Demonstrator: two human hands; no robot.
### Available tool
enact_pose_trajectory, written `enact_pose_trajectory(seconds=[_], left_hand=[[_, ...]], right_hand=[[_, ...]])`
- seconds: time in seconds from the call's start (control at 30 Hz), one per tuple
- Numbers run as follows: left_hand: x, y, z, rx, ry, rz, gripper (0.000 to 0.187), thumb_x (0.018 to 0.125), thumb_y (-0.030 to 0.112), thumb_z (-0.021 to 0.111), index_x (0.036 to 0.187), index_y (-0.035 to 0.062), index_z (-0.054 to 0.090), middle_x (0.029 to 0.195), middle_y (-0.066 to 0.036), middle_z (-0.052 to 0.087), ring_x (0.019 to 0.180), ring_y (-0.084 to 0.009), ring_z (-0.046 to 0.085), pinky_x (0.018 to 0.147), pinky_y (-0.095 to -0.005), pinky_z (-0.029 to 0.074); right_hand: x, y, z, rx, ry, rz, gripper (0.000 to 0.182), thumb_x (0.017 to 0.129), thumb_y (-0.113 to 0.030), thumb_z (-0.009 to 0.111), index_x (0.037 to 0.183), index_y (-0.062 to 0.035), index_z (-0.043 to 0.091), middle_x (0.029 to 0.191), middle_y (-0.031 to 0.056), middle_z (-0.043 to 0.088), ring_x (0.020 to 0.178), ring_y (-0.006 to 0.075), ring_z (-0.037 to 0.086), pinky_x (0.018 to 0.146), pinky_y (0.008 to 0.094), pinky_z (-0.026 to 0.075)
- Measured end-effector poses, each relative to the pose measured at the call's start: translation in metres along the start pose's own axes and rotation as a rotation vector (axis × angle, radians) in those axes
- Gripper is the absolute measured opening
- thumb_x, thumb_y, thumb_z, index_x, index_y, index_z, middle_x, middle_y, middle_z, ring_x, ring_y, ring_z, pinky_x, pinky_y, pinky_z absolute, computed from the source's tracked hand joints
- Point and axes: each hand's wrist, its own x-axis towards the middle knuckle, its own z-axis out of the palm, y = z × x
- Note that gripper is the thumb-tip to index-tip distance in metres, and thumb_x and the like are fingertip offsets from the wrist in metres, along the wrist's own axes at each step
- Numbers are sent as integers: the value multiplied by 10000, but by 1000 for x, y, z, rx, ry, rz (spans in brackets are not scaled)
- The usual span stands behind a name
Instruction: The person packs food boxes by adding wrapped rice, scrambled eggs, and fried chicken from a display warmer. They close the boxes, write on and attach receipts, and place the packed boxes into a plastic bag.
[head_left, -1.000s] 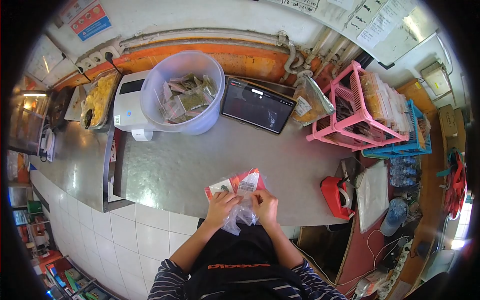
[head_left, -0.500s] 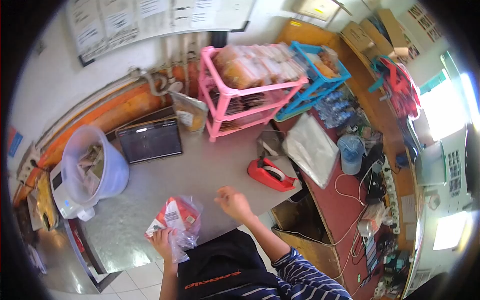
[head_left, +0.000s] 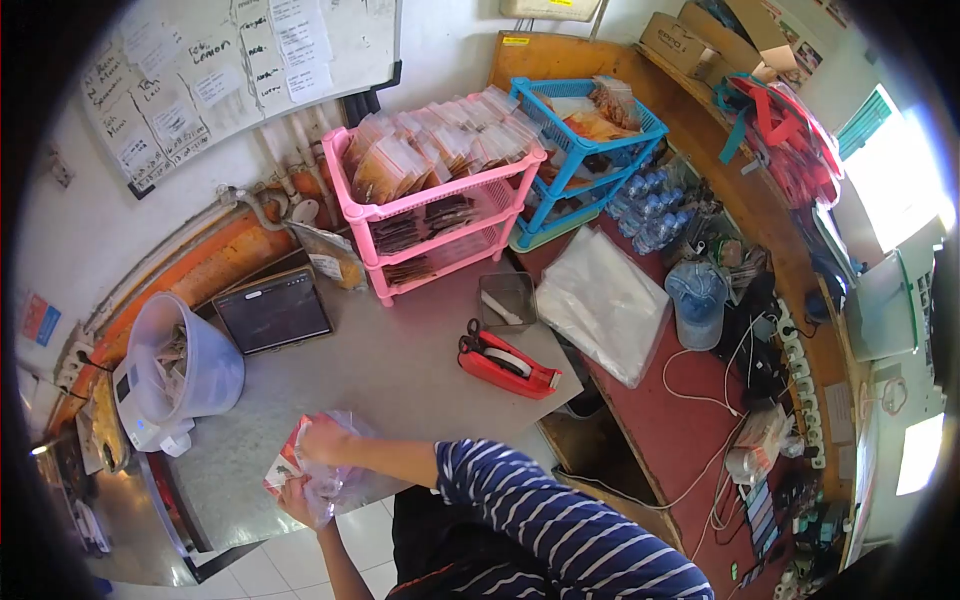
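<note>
A red-and-white packet in a clear plastic bag [head_left: 335, 490] lies at the near edge of the metal tabletop, partly covered by my hands. My left hand [head_left: 296, 500] grips its near left side, fingers closed around the edge. My right hand [head_left: 325, 442] has reached across and is closed over the bag's upper part; its fingertips are hidden against the packet. Further right on the table sits a red tape dispenser [head_left: 508, 372] with a roll of tape and black-handled scissors.
Behind stand a tablet [head_left: 272, 311], a tub [head_left: 212, 375] on a white scale, a pink rack [head_left: 440, 200] of filled bags and a blue rack [head_left: 590, 150]. Clear plastic bags [head_left: 605, 300], a cap [head_left: 697, 305] and cables lie on the red surface to the right.
My right hand has swung left from above the table onto the bagged packet. My left hand still holds the packet, which sits slightly further left and lower in view. The camera view has shifted.
</note>
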Motion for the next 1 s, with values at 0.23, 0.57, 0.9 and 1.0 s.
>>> enact_pose_trajectory(seconds=[0.23,0.57,0.9,1.0], left_hand=[[-5,11,-7,-197,108,81,211,681,216,646,848,95,606,779,-34,615,793,-223,584,800,-353,392],[-10,7,8,-352,183,-128,149,740,218,596,805,85,614,780,-47,621,783,-232,579,877,-399,357],[-12,23,1,-37,140,-199,173,666,244,672,770,126,600,767,-35,589,813,-235,562,841,-389,360],[-13,21,1,-37,173,-174,192,659,255,692,770,129,598,774,-34,589,811,-248,562,814,-387,378]], right_hand=[[-71,33,-72,290,37,379,275,818,-240,514,985,-47,617,985,182,628,924,334,621,792,450,498],[5,-25,17,-73,-244,-214,240,778,-219,562,883,-20,646,840,170,666,738,302,662,628,432,523],[16,-11,6,-38,-346,-408,246,761,-217,556,758,0,672,769,184,662,748,322,658,648,442,517],[8,-14,13,-47,-319,-308,216,768,-188,552,771,-1,659,854,166,667,802,321,654,691,426,517]])
